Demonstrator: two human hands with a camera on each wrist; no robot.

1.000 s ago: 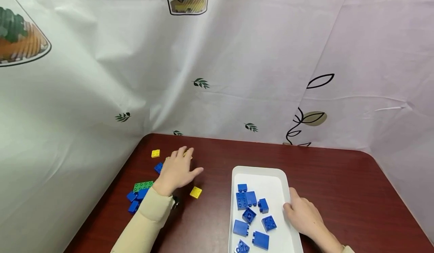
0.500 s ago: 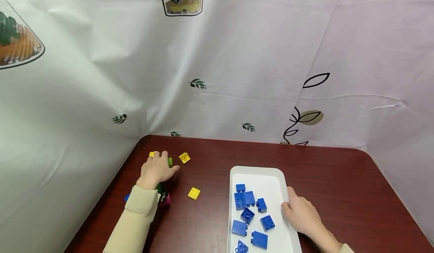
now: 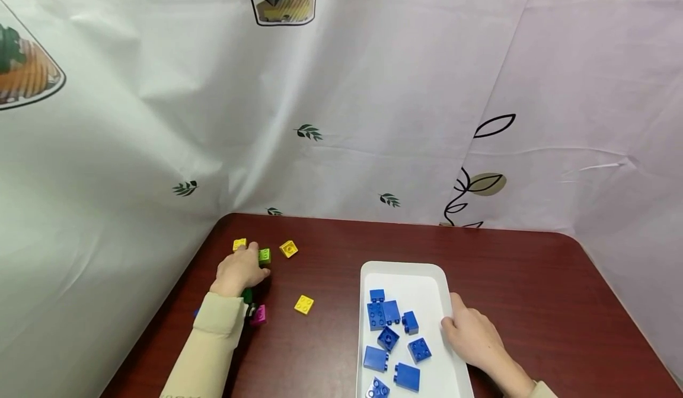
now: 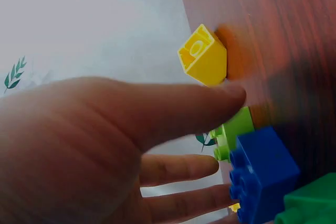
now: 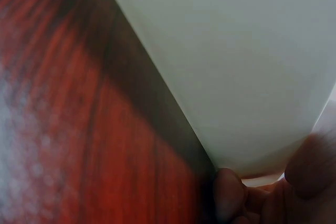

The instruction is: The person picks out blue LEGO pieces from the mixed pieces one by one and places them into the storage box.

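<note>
My left hand (image 3: 237, 272) hovers over a loose group of toy building bricks at the table's left, thumb and fingers spread. In the left wrist view a blue brick (image 4: 270, 163) lies by the fingertips; the head view hides it under the hand. Beyond it are a lime green brick (image 3: 264, 256) and a yellow brick (image 3: 289, 248). A dark green brick (image 3: 247, 295) shows partly beside the wrist. My right hand (image 3: 475, 333) grips the right rim of a white tray (image 3: 408, 274), thumb on top and fingers below. Several blue bricks (image 3: 407, 376) lie in that tray.
Another yellow brick (image 3: 239, 244) sits near the far left corner, and one more yellow brick (image 3: 304, 304) lies between hand and tray. A magenta brick (image 3: 258, 315) is beside the left sleeve. Patterned cloth (image 3: 373, 89) hangs behind the brown table (image 3: 512, 267).
My left hand has moved left and slightly nearer, away from the far yellow brick, which is now uncovered. The lime green and magenta bricks have come into view. The right hand keeps its grip on the tray.
</note>
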